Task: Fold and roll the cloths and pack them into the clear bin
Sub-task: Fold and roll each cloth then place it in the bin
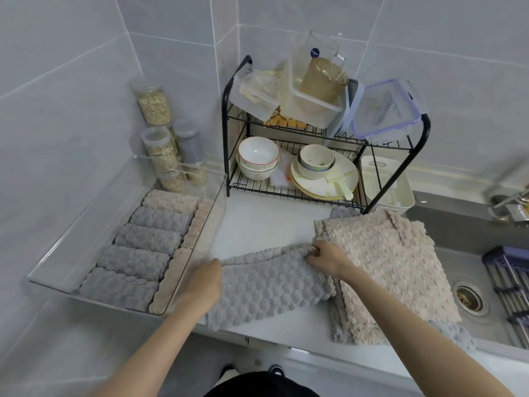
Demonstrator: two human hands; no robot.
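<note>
Gripping the grey cloth (266, 285), left hand (204, 282) and right hand (326, 257) reach forward, set apart.

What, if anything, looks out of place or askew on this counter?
The stack of unfolded beige and grey textured cloths overhangs the grey sink edge. Clear plastic containers lean piled on the black wire rack.

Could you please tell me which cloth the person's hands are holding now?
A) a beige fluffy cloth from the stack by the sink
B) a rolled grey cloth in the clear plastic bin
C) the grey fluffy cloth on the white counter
C: the left hand and the right hand both grip the far edge of the grey fluffy cloth lying on the white counter.
</note>
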